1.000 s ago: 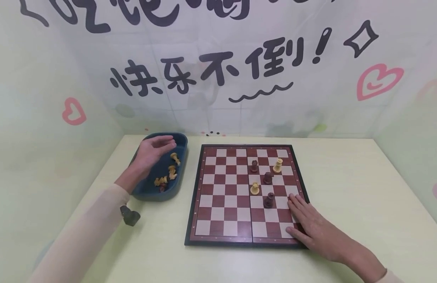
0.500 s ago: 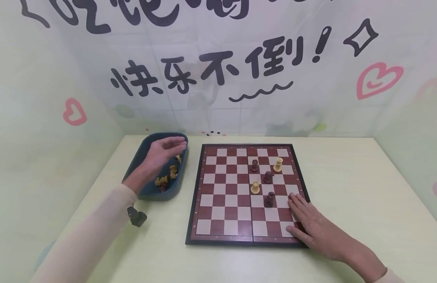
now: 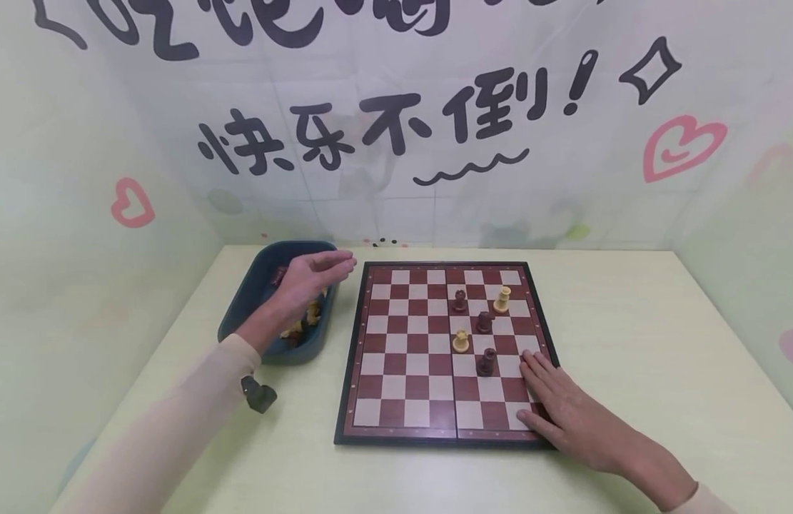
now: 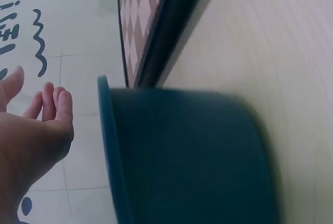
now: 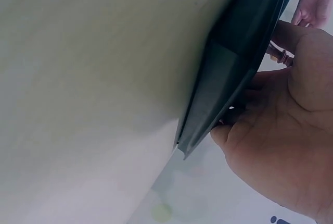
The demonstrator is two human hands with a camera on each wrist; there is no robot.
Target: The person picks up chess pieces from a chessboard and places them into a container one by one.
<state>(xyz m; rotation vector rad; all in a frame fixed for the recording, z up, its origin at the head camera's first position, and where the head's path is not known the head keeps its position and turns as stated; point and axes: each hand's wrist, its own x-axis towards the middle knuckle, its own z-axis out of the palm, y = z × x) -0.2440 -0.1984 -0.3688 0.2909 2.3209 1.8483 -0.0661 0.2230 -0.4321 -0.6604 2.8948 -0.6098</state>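
My left hand is over the blue bin, its fingertips past the bin's right rim, pointing towards the chessboard. In the left wrist view the thumb stands apart from the loosely bent fingers, with nothing visible between them. Several chess pieces lie in the bin, partly hidden by the hand, among them a dark red piece. My right hand rests flat on the right edge of the chessboard, fingers straight. Nearest to it stands a dark chess piece.
Upright on the board's right half are a dark knight, another dark piece and two cream pieces, one near the middle and one farther back. A printed wall closes off the back of the pale table.
My left hand has moved right across the bin, from above its middle to past its right rim. A dark red piece at the bin's back left now shows. The right hand stays put.
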